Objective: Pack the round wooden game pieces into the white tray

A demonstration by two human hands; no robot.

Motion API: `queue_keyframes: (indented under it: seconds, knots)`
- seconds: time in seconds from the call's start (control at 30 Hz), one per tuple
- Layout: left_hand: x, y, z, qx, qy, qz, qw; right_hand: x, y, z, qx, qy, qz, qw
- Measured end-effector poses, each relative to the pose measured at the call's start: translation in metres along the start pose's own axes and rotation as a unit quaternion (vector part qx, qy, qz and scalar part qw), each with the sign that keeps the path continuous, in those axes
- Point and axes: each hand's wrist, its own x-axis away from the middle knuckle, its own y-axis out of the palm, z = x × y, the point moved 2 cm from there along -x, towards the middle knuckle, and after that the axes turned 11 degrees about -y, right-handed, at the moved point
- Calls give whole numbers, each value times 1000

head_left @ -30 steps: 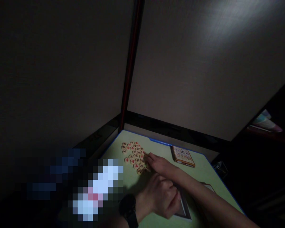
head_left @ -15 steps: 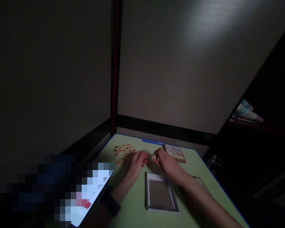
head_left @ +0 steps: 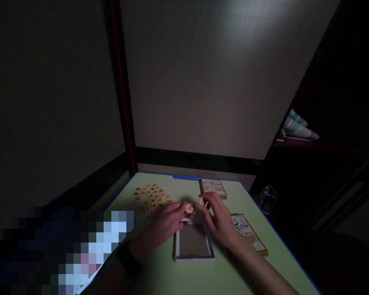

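Note:
Between the fingers of my left hand (head_left: 174, 217) is a round xiangqi piece (head_left: 189, 208), its red character facing up. My right hand (head_left: 217, 213) pinches another pale xiangqi piece (head_left: 201, 201), seen edge-on; whether there is more than one I cannot tell. Both hands are held close together over the far end of a shallow open box (head_left: 176, 246) with a brown bottom and pale rim. To the left of my left hand, a pile of xiangqi pieces (head_left: 153, 196) with red and dark characters lies loose on the table.
The green table (head_left: 160, 270) has a blue edge. One printed flat box (head_left: 213, 188) lies at the back, and a similar printed box (head_left: 249, 233) lies beside my right forearm. At the left, a bright blurred-out shape (head_left: 107, 233) stands by the table. Walls rise behind.
My left hand has come away from the pile and now holds a red-marked piece. My right hand still pinches a piece. The camera view has shifted, uncovering the printed box at right.

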Motion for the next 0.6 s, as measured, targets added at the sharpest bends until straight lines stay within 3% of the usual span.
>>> queue_keyframes:
  seconds: [0.07, 0.13, 0.33, 0.6]
  knots:
    - [1, 0, 2, -18, 2, 1, 1000, 1, -5, 0, -13, 11, 58, 998]
    - [1, 1, 3, -26, 2, -2, 1000, 2, -5, -3, -17, 2, 69, 997]
    - [1, -1, 3, -15, -7, -13, 1000, 7, 11, -13, 28, -50, -44, 997]
    - [7, 4, 6, 4, 4, -66, 998, 9, 13, -15, 49, -53, -81, 994]
